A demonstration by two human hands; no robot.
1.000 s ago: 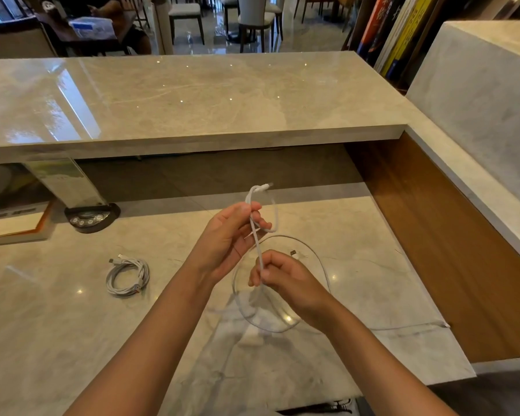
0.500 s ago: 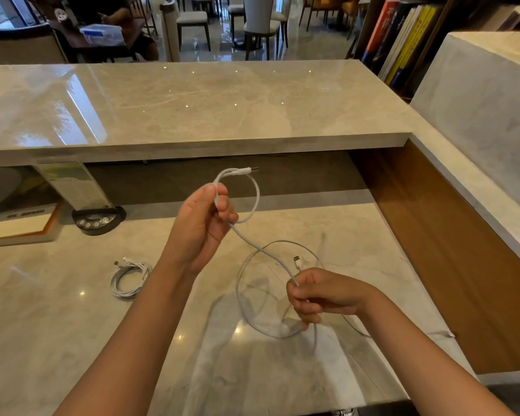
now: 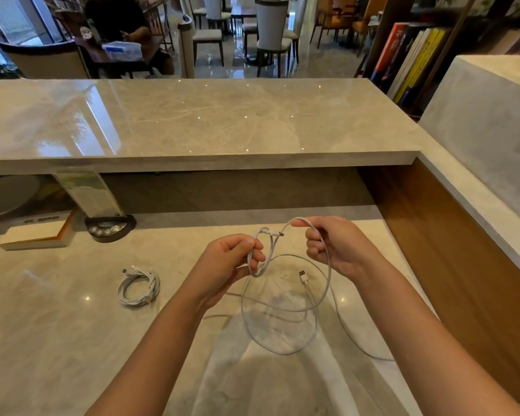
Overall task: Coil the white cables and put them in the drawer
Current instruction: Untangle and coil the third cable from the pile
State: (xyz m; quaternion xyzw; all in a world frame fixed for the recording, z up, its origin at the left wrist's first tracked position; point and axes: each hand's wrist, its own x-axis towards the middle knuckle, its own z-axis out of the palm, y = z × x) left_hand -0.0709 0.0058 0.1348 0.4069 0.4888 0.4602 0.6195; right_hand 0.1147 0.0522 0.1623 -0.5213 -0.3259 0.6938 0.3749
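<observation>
Room: a marble reception desk with a raised counter (image 3: pixel 192 121) across the back, dining chairs beyond it, a row of books (image 3: pixel 409 61) at the upper right.
Surface: the lower pale marble surface (image 3: pixel 42 325), glossy, with a wooden side panel (image 3: pixel 463 280) along its right edge.
Far left: a thick book (image 3: pixel 35 237) lies flat under the counter's overhang; just beside it stands a clear sign holder on a dark round base (image 3: pixel 110 228).
Coiled cable: a white cable already wound into a small bundle (image 3: pixel 138 288) lies on the surface, left of the hands and well apart from them.
Left hand: the left hand (image 3: pixel 225 265) is raised above the surface, its fingers (image 3: pixel 254 259) clenched around a small loop of the loose white cable (image 3: pixel 282 334), near one plug end.
Loose cable: between the hands it arches up, then hangs in wide slack loops down to the surface; a second plug (image 3: pixel 303 276) lies below the hands, and a strand trails off to the right.
Right hand: the right hand (image 3: pixel 339 247) is level with the left, thumb and fingers pinching the same cable at the top of the arch.
</observation>
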